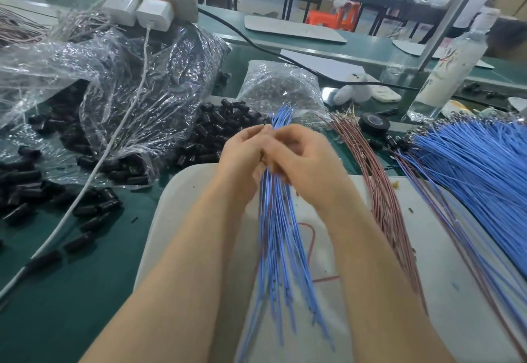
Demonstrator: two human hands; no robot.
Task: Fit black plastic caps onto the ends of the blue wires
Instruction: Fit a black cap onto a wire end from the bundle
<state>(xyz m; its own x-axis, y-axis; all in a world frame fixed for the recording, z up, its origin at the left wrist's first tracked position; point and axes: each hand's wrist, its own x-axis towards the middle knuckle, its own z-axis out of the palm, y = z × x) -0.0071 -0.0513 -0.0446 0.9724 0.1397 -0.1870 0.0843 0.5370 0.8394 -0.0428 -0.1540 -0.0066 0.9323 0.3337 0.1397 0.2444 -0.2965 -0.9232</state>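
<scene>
1. Blue wires [278, 234] are bunched upright between both hands, over a white pad [182, 191];
2. right hand [302, 160] grip curls round the bunch; left hand [242, 148] grip pinches the wire tips (any cap there is blurred);
3. black caps [219, 131] lie heaped on the bench [85, 277] just beyond.

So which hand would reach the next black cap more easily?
Probably the left hand: the black caps lie just beyond it, while the right hand sits farther off, curled round the blue wires.
</scene>
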